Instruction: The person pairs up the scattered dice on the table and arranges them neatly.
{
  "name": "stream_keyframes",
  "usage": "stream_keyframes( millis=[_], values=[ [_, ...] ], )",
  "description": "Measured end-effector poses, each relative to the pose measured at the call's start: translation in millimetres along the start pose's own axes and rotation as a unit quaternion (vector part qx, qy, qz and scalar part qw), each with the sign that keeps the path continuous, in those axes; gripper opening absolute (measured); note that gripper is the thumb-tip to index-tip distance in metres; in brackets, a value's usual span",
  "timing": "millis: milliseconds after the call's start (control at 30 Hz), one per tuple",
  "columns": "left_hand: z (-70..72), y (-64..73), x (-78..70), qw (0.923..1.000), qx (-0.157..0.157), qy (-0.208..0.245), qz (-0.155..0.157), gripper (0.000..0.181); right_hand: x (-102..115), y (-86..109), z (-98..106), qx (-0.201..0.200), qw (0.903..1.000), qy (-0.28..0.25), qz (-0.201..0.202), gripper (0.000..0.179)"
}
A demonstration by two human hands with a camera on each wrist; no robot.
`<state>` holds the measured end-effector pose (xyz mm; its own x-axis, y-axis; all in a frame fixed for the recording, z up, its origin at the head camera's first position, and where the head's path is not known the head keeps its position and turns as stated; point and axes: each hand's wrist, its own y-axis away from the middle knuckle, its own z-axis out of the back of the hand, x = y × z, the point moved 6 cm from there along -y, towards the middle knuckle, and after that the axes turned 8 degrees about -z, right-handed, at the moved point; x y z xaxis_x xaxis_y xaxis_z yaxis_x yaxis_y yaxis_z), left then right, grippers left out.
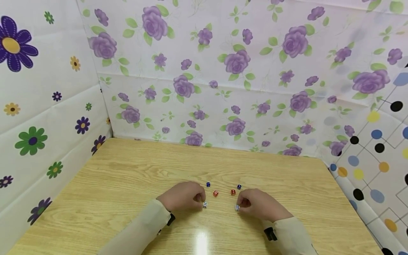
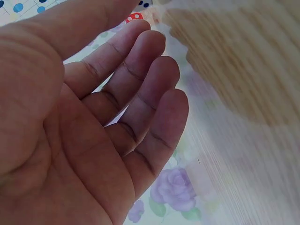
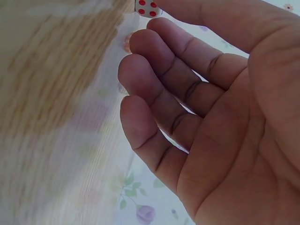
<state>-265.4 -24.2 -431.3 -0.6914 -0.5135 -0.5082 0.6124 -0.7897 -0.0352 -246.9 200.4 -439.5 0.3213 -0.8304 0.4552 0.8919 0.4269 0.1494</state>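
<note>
Head view: six dice lay on the wooden table [image 1: 134, 177], with the left red die [image 1: 215, 193] as landmark between the two hands.
Left hand [image 1: 183, 197]: left of the left red die, fingertips narrowed to a pinch on the left white die [image 1: 205, 204]; the left wrist view did not show that grip, so its firmness could not be told.
Right hand [image 1: 262, 204]: right of the left red die, thumb and finger narrowed on the right white die [image 1: 237, 208]; the right wrist view showed a white face with red pips beside the thumb.
White dice: one lay left of the left red die, the other right of it, both nearer the person.
Slip risk: each was tiny against the fingertips, so a light or off-centre pinch could have let it pop out or roll onto another face.
Right red die [image 1: 233, 192]: right of the left red die, just beside the right hand's fingers; a small inward turn might have nudged it. Contact could not be made out.
Blue dice: the left blue die [image 1: 208, 184] lay beyond and left of the left red die, the right blue die [image 1: 239, 186] beyond and right; a low forward sweep could have scattered either.
Crowding: both hands closing inward would probably have struck the left red die.
</note>
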Motion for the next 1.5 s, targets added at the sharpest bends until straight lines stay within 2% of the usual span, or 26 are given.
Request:
stream_keyframes(
  millis=[233, 567, 1000, 1500],
  values=[
    [-0.8, -3.5, -5.0, 0.9998, -0.012, -0.015, -0.004, 0.006, 1.3, -1.0, -1.1, -0.003, 1.0, 0.008, 0.001, 0.009],
    [-4.5, -5.6, -4.1, 0.9989, -0.019, -0.042, 0.011, 0.005, 2.7, -1.3, -2.3, 0.0, 0.9999, 0.015, 0.0, 0.008],
    [-4.6, -3.7, -1.8, 0.9993, -0.02, -0.03, 0.005, 0.005, 2.9, -3.6, -4.2, 0.005, 0.9999, 0.002, 0.011, 0.009],
    [-4.4, -4.6, -8.9, 0.9991, -0.015, -0.039, -0.005, 0.006, 9.9, -2.3, -5.2, -0.006, 0.9996, 0.014, 0.023, 0.012]
  ],
)
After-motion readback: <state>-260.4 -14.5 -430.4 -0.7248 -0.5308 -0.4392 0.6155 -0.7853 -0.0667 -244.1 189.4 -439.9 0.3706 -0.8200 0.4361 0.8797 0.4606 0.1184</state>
